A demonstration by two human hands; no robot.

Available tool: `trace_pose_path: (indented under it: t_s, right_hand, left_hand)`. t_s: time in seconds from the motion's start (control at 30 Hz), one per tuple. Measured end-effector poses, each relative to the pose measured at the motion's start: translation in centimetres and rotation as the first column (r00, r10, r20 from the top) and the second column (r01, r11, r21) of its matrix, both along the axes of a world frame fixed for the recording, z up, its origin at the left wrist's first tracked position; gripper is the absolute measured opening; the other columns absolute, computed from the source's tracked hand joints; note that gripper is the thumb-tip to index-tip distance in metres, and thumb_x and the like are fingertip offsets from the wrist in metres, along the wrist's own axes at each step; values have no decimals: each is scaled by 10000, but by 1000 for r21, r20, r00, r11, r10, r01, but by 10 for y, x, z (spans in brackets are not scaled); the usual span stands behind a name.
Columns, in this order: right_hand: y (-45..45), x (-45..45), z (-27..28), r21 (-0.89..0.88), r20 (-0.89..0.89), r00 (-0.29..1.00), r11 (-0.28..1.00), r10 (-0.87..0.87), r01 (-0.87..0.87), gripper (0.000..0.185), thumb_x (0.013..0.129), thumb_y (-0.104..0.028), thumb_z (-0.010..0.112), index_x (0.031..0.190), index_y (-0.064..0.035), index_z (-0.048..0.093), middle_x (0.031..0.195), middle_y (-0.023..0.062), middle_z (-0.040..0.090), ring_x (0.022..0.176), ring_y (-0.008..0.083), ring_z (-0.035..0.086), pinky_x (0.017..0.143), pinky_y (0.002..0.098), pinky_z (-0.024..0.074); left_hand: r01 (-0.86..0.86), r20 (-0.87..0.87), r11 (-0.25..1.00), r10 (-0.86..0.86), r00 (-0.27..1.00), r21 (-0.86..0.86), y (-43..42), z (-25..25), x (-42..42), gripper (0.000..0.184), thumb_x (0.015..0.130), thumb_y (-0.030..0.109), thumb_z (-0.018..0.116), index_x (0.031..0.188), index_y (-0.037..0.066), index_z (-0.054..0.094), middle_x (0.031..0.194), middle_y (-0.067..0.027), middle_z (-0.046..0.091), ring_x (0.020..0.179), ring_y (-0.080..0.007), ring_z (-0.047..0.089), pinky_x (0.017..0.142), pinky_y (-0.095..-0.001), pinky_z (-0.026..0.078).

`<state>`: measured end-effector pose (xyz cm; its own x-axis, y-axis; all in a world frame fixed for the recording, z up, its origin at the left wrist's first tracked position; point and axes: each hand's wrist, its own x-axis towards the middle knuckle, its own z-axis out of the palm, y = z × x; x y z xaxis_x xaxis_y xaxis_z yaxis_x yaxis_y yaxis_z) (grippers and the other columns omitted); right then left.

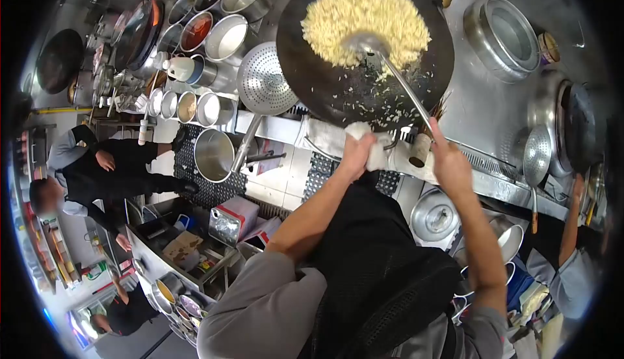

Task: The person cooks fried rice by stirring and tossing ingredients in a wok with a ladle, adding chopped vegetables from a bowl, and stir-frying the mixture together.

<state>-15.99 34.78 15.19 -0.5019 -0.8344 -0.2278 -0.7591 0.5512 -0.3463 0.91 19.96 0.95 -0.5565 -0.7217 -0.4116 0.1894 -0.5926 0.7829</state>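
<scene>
A large black wok holds a heap of yellow fried rice, with loose grains scattered over its near side. My right hand is wrapped around the handle end of a long metal ladle, whose bowl rests in the rice. At the wok's near edge my left hand is closed on a folded white cloth. Whether the cloth covers a wok handle is hidden. A round perforated strainer lies left of the wok, its handle pointing toward me.
Metal pots of sauces and ingredients stand at the upper left. Stacked steel pots are right of the wok, near another strainer. A bamboo brush stands beside my right hand. Co-workers are on the left, another person on the right.
</scene>
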Motion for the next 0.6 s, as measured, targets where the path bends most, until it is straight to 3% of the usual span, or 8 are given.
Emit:
trace_pose_path:
  t_s: [0.07, 0.17, 0.27, 0.3, 0.37, 0.5, 0.57, 0.6]
  right_hand:
    - [8, 10, -5, -21, -62, 998, 999, -32, 30, 567, 992, -190, 551, 1528, -282, 393, 907, 278, 655, 749, 472, 646, 678, 557, 503]
    - [30, 22, 43, -93, -18, 1000, 996, -9, 7, 535, 996, -214, 559, 1512, -276, 430, 871, 249, 652, 732, 459, 644, 658, 554, 508]
    - [45, 25, 106, -123, 165, 986, 992, 24, -4, 530, 962, -151, 618, 1473, -215, 496, 823, 246, 641, 732, 447, 631, 676, 525, 497]
    - [46, 20, 111, -133, 226, 973, 991, 45, -15, 538, 943, -115, 639, 1460, -190, 512, 813, 245, 639, 733, 441, 626, 688, 502, 496]
    - [55, 12, 132, -149, 275, 959, 989, 66, -25, 546, 923, -78, 660, 1447, -165, 528, 803, 244, 636, 735, 435, 621, 700, 479, 495]
    - [68, -6, 186, -2, 493, 866, 995, 90, -102, 549, 917, -31, 648, 1445, -112, 520, 920, 257, 675, 773, 426, 644, 742, 420, 519]
    - [53, -12, 201, 73, 404, 908, 986, 111, -153, 526, 924, -25, 630, 1434, -91, 523, 922, 248, 683, 754, 436, 653, 724, 427, 523]
    - [36, -18, 190, 71, 296, 944, 982, 145, -173, 523, 928, -40, 617, 1438, -107, 521, 874, 253, 678, 732, 437, 652, 711, 441, 523]
  left_hand:
    - [126, 50, 989, -130, 990, 71, 22, -10, 43, 251, 911, 80, 584, 1151, 19, 540, 1036, -120, 628, 898, -236, 673, 717, -392, 601]
    - [98, 50, 963, -114, 992, 251, 19, 112, 58, 238, 901, 107, 587, 1121, 26, 545, 1043, -151, 655, 964, -293, 697, 714, -431, 620]
    - [130, -97, 913, -100, 990, 386, -20, 109, 30, 180, 916, 128, 573, 1064, 26, 568, 1029, -173, 663, 896, -319, 708, 684, -449, 620]
    - [121, -49, 934, -111, 993, 336, -29, 83, 18, 177, 922, 123, 568, 1069, 24, 575, 1043, -181, 667, 911, -316, 708, 690, -454, 617]
    - [9, -4, 923, -8, 1000, 384, -13, 89, 21, 208, 929, 125, 557, 1106, 15, 567, 1075, -182, 670, 911, -313, 705, 711, -448, 613]
    - [73, -53, 948, -59, 997, 310, 11, 178, 59, 256, 970, 161, 510, 1169, 2, 540, 1184, -213, 657, 924, -322, 698, 756, -438, 608]
    - [36, 27, 882, -55, 998, 470, -15, 191, 36, 202, 948, 101, 521, 1093, -35, 551, 995, -213, 689, 762, -333, 704, 627, -465, 609]
    - [69, -52, 889, -50, 997, 452, -26, 175, 19, 203, 946, 113, 523, 1084, -33, 555, 917, -205, 692, 726, -320, 703, 627, -444, 601]
